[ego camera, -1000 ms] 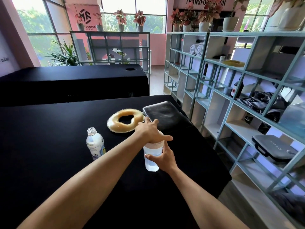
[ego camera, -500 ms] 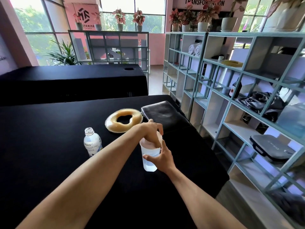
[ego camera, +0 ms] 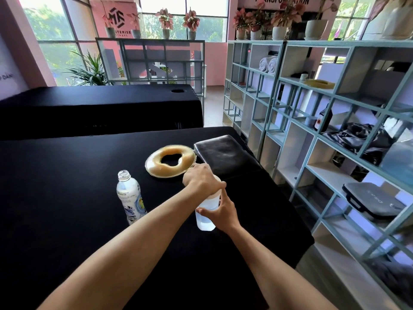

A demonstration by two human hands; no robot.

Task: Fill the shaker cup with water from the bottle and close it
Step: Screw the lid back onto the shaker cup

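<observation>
Shaker cup [ego camera: 205, 217]: clear body, standing upright on the black tabletop [ego camera: 67, 198], right of centre; water shows in the lower part. Its top is covered by a hand, so the state of the lid cannot be told.
Left hand [ego camera: 202, 181]: set down over the top of the shaker cup, palm down, fingers curled round the upper rim; holding the top of the cup.
Right hand [ego camera: 222, 212]: wrapped round the cup body from the 3 o'clock side, thumb across the near face, fingers behind; holding the body of the cup.
Bottle [ego camera: 130, 198]: plastic, labelled, standing upright at 9 o'clock from the cup, well apart from it; neck open, no cap on it. The level of water inside cannot be read.
Ring cushion [ego camera: 171, 161]: tan, ring-shaped, lying flat at 11 o'clock from the cup, near the left hand; whether the hand touches it cannot be told.
Black pad [ego camera: 223, 153]: rectangular, dark and glossy, lying flat at 12 to 1 o'clock from the cup, just beside the ring cushion.
Second black table [ego camera: 100, 108]: beyond the tabletop at 12 o'clock, with a round hole near its right end.
Shelf unit [ego camera: 312, 130]: pale blue-green frame along the 3 o'clock side, holding rolled towels, a dark bottle, dark fabric and a grey case.
Windows [ego camera: 55, 30]: at 11 o'clock, with potted plants on the shelf tops.
</observation>
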